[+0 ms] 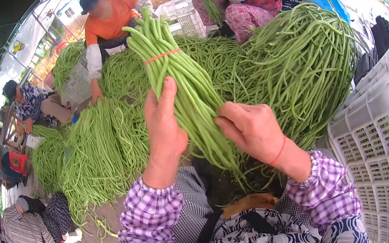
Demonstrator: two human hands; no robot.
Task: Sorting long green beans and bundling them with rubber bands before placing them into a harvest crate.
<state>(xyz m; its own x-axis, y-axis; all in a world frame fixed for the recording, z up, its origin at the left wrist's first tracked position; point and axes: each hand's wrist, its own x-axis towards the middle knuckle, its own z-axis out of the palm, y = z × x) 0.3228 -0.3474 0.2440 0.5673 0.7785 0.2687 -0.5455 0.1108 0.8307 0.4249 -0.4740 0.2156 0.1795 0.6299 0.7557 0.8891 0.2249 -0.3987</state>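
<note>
A bundle of green yardlong beans [188, 80] is held up in front of me, its upper end bound by a red rubber band [162, 56]. My left hand [164, 120] grips it from the left, thumb across the front below the band. On the bundle's right side, lower down, my right hand [251, 127] has its thumb and curled forefinger pinched at the edge beans. The loose bean ends hang towards my lap. Another thin red band [278, 151] circles my right wrist.
A large heap of yardlong beans [300, 66] lies right of the bundle, and more beans [99, 144] cover the ground at left. A white plastic crate [376, 138] stands close at my right. Across the heap, a person in orange [107, 19] reaches into the beans.
</note>
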